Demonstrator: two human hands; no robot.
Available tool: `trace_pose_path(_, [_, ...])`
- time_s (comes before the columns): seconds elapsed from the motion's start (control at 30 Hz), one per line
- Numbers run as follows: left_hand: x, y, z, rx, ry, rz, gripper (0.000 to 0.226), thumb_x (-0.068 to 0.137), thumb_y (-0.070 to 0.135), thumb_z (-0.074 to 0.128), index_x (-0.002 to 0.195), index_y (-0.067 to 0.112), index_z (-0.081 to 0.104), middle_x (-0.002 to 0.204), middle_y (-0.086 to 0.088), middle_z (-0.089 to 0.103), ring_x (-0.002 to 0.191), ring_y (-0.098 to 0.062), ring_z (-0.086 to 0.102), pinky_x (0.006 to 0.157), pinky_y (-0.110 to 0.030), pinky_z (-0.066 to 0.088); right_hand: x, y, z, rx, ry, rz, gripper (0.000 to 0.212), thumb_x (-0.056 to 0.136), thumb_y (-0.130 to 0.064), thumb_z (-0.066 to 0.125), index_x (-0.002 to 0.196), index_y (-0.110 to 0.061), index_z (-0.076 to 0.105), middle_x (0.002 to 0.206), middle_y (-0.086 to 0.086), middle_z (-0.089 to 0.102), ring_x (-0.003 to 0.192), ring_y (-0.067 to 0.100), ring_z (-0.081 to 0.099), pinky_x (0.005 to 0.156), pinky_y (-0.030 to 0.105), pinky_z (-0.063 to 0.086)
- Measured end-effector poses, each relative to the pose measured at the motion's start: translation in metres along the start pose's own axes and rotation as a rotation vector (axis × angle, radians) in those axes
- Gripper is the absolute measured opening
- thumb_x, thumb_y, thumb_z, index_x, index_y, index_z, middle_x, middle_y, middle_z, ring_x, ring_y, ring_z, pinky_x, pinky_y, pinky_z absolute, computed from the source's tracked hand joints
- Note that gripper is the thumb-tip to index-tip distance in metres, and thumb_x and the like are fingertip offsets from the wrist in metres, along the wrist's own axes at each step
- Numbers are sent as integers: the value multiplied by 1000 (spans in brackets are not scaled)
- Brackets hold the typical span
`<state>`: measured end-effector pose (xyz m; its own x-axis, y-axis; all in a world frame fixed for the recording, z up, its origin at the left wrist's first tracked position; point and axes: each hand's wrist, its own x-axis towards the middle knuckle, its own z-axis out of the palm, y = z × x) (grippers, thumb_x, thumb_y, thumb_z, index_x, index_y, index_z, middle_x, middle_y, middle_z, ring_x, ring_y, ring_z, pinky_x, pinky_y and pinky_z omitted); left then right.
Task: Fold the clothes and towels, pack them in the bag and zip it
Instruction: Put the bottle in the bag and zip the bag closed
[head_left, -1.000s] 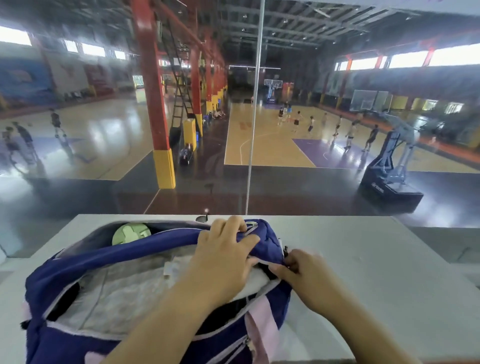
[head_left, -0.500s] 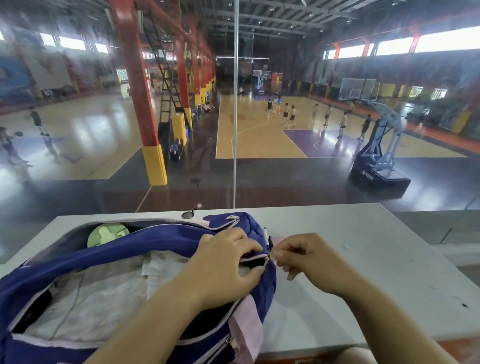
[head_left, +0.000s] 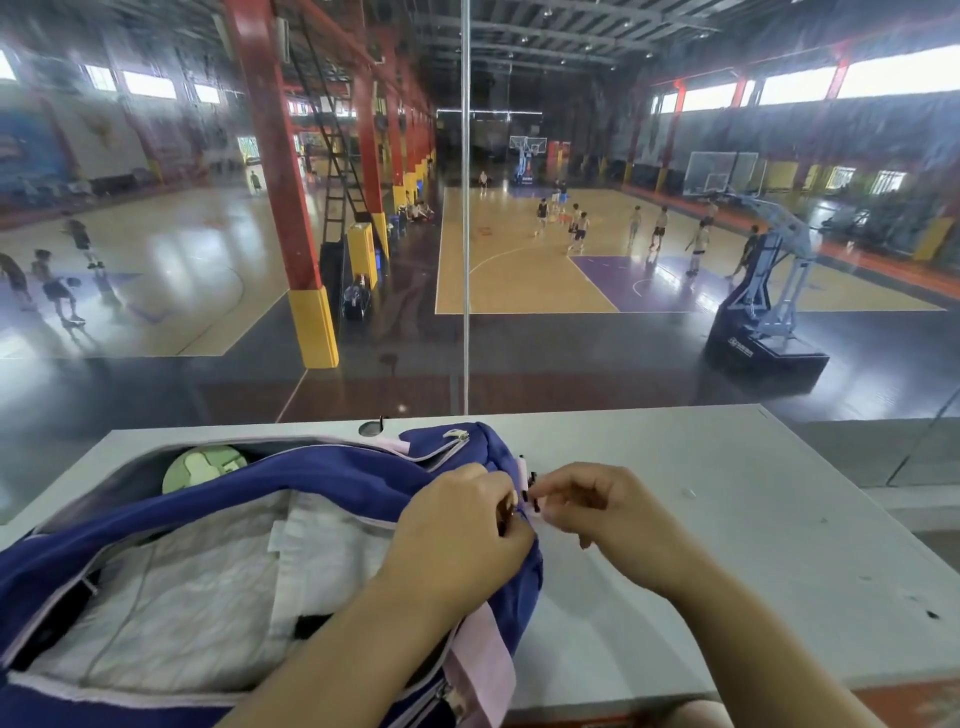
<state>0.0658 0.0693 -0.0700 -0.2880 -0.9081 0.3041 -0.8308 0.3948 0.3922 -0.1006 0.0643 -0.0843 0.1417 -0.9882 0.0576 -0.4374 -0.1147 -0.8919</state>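
Note:
A blue bag (head_left: 322, 480) with pink trim lies on the white table (head_left: 727, 519), its main compartment unzipped. Folded white and light grey cloth (head_left: 218, 587) fills the opening. A pale green round object (head_left: 205, 465) shows in the bag's far pocket. My left hand (head_left: 457, 530) grips the blue fabric at the bag's right end. My right hand (head_left: 597, 512) pinches the small black zipper pull (head_left: 531, 493) just beside it, fingertips almost touching the left hand.
A glass pane with a vertical seam (head_left: 466, 208) stands right behind the table; a basketball hall with players lies beyond it. A small round hole (head_left: 370, 428) sits at the table's far edge. Bare tabletop extends right of the bag.
My left hand came off the bag's top edge and closed on its right end. My right hand rose to the zipper pull and pinched it. The camera tilted up slightly.

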Motion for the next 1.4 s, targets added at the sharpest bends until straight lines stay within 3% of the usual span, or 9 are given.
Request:
trace_pose_path(0.17, [-5, 3, -4, -144, 29, -116, 8, 80, 21, 57, 80, 18, 65, 76, 3, 63, 70, -13, 56, 66, -30, 48, 4, 5, 14, -387, -79, -238, 34, 73, -23, 73, 104, -38, 67, 97, -17, 56, 91, 2, 52, 81, 18, 42])
trace_pose_path(0.3, [-9, 3, -9, -185, 19, -155, 14, 85, 20, 58, 85, 20, 71, 81, 3, 69, 74, -13, 61, 73, -33, 50, 3, 6, 25, -508, 50, -294, 25, 75, -35, 54, 94, -31, 70, 96, -15, 60, 89, 8, 55, 78, 30, 47])
trace_pose_path(0.47, [-19, -13, -24, -86, 98, -215, 11, 83, 19, 60, 82, 20, 72, 89, 6, 66, 85, -16, 59, 81, -34, 46, -1, 17, 24, -603, 179, -257, 14, 86, -26, 58, 89, -29, 72, 93, -9, 65, 84, 17, 60, 72, 35, 48])
trace_pose_path(0.7, [-59, -65, -63, -49, 175, -309, 15, 83, 14, 63, 73, 25, 68, 79, 12, 64, 74, -3, 54, 62, -13, 35, -1, 23, 28, -726, 261, -139, 15, 91, -26, 54, 89, -26, 69, 96, -7, 62, 90, 25, 57, 74, 34, 47])
trace_pose_path(0.8, [-69, -69, -63, -60, 192, -260, 14, 84, 15, 63, 76, 26, 68, 79, 12, 64, 74, -3, 56, 61, -11, 35, 0, 7, 38, -842, 327, -228, 16, 78, -16, 56, 84, -20, 70, 89, -2, 64, 86, 29, 61, 70, 41, 51])
trace_pose_path(0.87, [-71, -69, -61, -81, 204, -223, 12, 85, 18, 63, 79, 27, 68, 79, 13, 64, 77, -3, 57, 62, -11, 36, -3, -13, 51, -827, 328, -348, 24, 67, -18, 58, 87, -19, 70, 89, -2, 67, 84, 28, 64, 66, 41, 54])
trace_pose_path(1.07, [-81, -80, -65, -24, 270, -145, 8, 84, 23, 65, 77, 22, 69, 75, 9, 63, 72, -8, 55, 64, -16, 36, 0, -55, 105, -747, 53, -614, 26, 78, -35, 58, 99, -23, 69, 89, -3, 68, 80, 22, 65, 62, 40, 55])
trace_pose_path(1.23, [-114, -114, -82, 34, 368, -274, 8, 84, 14, 65, 78, 19, 66, 75, 8, 60, 71, -8, 50, 66, -10, 32, 4, -37, 116, -694, 98, -595, 30, 87, -33, 35, 87, -23, 64, 83, -2, 65, 75, 27, 61, 62, 43, 52])
trace_pose_path(1.4, [-150, -153, -95, 66, 430, -403, 12, 83, 7, 64, 76, 17, 65, 77, 6, 60, 70, -9, 49, 66, -12, 33, -4, -31, 125, -730, 178, -522, 13, 85, -21, 47, 90, -29, 57, 83, -3, 66, 73, 27, 61, 63, 38, 49])
